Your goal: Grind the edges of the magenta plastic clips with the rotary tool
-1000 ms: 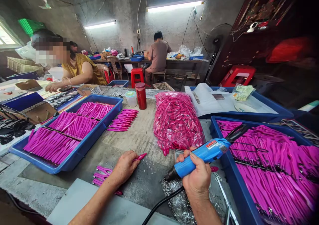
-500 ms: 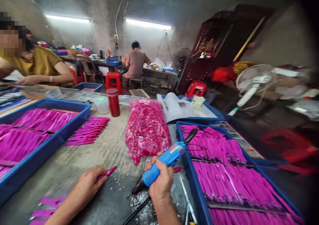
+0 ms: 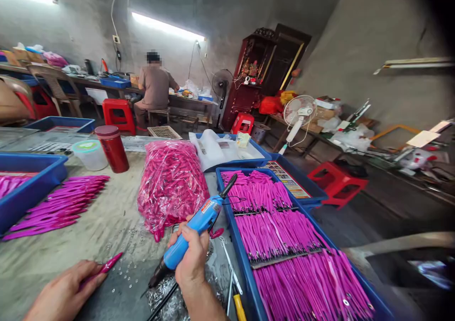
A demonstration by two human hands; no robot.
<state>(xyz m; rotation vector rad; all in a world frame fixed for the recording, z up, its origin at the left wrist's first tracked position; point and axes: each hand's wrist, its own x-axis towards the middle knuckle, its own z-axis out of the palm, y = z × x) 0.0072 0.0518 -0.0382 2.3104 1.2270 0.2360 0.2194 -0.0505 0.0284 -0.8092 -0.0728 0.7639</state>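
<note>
My left hand (image 3: 69, 285) rests low on the table, its fingers closed on a pointed pink plastic piece (image 3: 113, 261). My right hand (image 3: 195, 257) grips a blue electric screwdriver (image 3: 194, 231), tilted with its black tip down toward a pile of small metal screws (image 3: 170, 299). Several tiny metal rings (image 3: 130, 274) lie scattered between the hands. Behind the screwdriver sits a clear plastic bag (image 3: 172, 183) full of dark pink pieces. A row of pink pieces (image 3: 67, 202) lies on the table to the left.
A blue tray (image 3: 237, 245) packed with pink pieces stands close on the right; another blue tray (image 3: 53, 176) is at the left. A red jar (image 3: 113, 150) and a clear tub (image 3: 89, 156) stand behind. A yellow-handled tool (image 3: 239, 307) lies beside the right tray. A person (image 3: 154, 86) sits farther back.
The view has swung to the right, so the scene sits farther left and the nearby co-worker is mostly out of frame. Both hands keep their holds.
</note>
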